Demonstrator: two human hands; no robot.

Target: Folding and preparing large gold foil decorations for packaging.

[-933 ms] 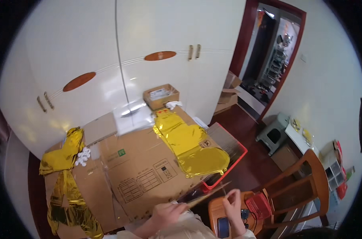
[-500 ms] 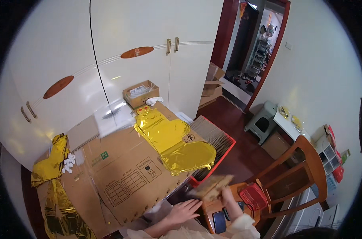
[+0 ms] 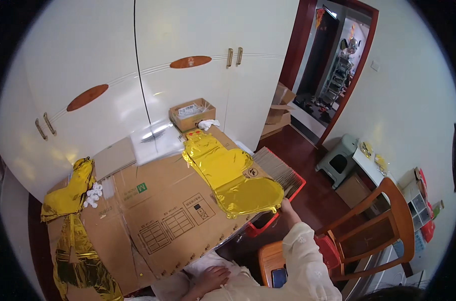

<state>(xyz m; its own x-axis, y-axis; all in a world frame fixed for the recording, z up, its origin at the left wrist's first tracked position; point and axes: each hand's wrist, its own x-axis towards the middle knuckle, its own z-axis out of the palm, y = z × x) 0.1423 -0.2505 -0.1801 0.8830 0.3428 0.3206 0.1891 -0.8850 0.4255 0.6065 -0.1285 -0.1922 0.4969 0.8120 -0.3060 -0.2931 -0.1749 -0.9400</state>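
A flat gold foil balloon [image 3: 245,195] lies across the right end of a cardboard sheet [image 3: 157,200] that covers the table. My right hand [image 3: 289,213] reaches out to the balloon's lower right corner, beside a red crate [image 3: 294,189] packed with upright brown cardboard pieces [image 3: 275,173]. Its fingertips are partly hidden, so I cannot make out whether they grip anything. On my lap, my left hand [image 3: 214,277] rests with its fingers stretched out, holding nothing. More crumpled gold foil [image 3: 80,251] hangs over the table's left end, with small white bundles [image 3: 93,194] beside it.
Behind the balloon stand an open cardboard box [image 3: 192,115] and clear plastic bags [image 3: 157,143]. To my right are a wooden chair [image 3: 373,233], an orange-brown seat [image 3: 270,256] bearing a phone [image 3: 279,277], and a red pouch [image 3: 328,252]. A grey stool [image 3: 337,160] stands farther off.
My right hand has moved from above the seat, where it had a blurred brown flat piece, forward to the crate. My left hand has drawn back onto my lap. The view has shifted.
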